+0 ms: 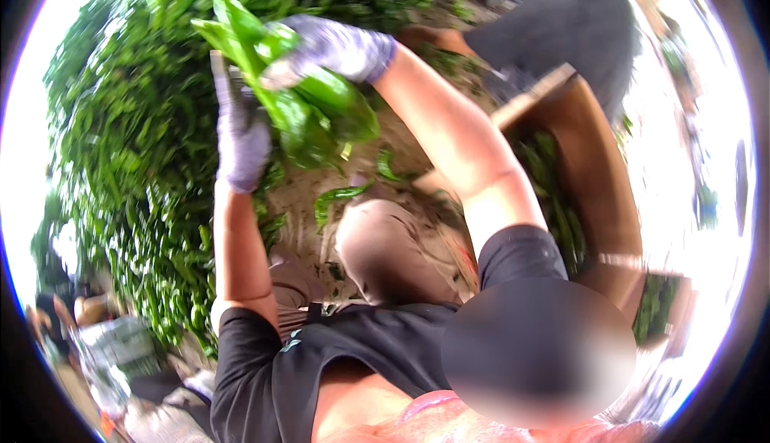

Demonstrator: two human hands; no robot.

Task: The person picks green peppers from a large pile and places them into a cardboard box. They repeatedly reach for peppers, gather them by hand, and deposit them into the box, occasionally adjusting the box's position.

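Observation:
My right hand (337, 49), in a pale purple-grey glove, grips a bunch of large green peppers (301, 106) in front of the pepper heap. The bunch hangs above the sandy ground, some peppers pointing up left and others down right. My left hand (242, 142), gloved alike, is upright at the left side of the bunch, its fingers stretched upward. Blur and overlap hide whether those fingers hold any of the peppers. A high heap of long green peppers (144, 142) rises beyond and to the left of both hands.
A brown-walled box (607, 172) with green peppers (547, 190) inside stands at my right. Loose peppers (337, 199) lie on sandy ground (295, 202) by my bent knee (385, 244). Beyond the box is a person in dark clothing (553, 34); others appear lower left, beside plastic-wrapped goods (117, 343).

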